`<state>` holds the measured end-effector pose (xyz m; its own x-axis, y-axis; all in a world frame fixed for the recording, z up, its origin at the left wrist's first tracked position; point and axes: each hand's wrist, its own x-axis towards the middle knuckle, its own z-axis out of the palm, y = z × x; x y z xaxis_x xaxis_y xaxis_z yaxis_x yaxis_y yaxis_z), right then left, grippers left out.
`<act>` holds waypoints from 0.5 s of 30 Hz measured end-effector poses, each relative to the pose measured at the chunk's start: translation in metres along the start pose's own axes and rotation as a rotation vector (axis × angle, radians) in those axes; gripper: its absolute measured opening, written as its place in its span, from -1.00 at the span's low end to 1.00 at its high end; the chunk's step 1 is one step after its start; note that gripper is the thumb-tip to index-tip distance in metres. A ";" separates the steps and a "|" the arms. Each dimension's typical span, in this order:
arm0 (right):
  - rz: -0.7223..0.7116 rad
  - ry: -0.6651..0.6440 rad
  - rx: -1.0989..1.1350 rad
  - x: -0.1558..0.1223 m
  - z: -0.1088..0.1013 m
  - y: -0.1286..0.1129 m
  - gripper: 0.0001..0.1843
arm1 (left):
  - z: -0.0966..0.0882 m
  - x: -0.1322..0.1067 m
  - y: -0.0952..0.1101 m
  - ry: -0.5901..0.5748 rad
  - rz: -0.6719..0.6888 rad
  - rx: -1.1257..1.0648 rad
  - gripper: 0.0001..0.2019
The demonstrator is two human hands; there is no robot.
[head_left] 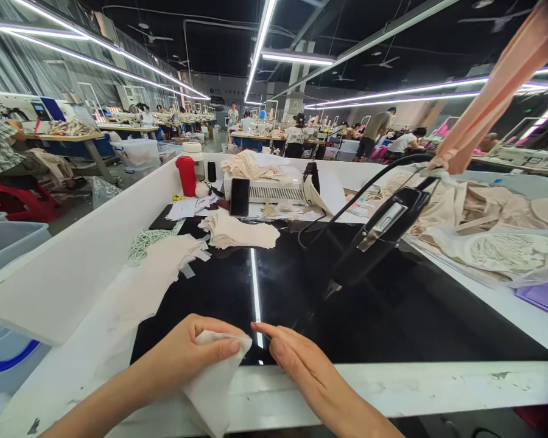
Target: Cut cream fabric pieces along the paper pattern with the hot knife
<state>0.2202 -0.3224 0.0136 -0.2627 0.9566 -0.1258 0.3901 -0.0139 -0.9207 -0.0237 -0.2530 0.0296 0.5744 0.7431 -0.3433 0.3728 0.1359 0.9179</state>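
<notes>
My left hand [201, 353] is closed on a cream fabric piece [214, 383], pinching its upper edge between thumb and fingers. The cloth hangs down over the table's front edge. Just to the right, my right hand [305, 365] has its thumb and fingers pressed together, apart from the cloth. A thin dark sliver shows at its fingertips, too small to name. Both hands are at the near edge of a glossy black board [369, 328]. Beyond them, a black power tool [379, 237] with a pointed metal tip hangs on a pink cloth strip [493, 103].
Cream fabric pieces are stacked on the board [242, 231] and at the left [164, 267]. A phone [240, 198] leans on a white vented box [274, 192] behind. A red cup [186, 176] stands back left. Bagged lace pieces [506, 252] lie right.
</notes>
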 end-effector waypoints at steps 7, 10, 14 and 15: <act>-0.083 -0.068 -0.129 0.003 -0.003 0.000 -0.46 | -0.001 -0.003 0.005 0.014 0.037 0.060 -0.59; -0.116 -0.084 -0.171 0.004 -0.002 -0.001 -0.45 | -0.001 -0.002 0.003 0.011 0.034 0.088 -0.60; -0.145 -0.102 -0.205 0.005 0.001 -0.004 -0.48 | -0.001 -0.002 0.000 -0.010 0.041 0.111 -0.58; -0.155 -0.105 -0.214 0.005 0.001 -0.005 -0.50 | 0.000 -0.002 0.000 -0.017 0.043 0.111 -0.58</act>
<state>0.2160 -0.3180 0.0173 -0.4197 0.9069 -0.0378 0.5127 0.2025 -0.8343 -0.0252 -0.2543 0.0308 0.6039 0.7352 -0.3079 0.4252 0.0296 0.9046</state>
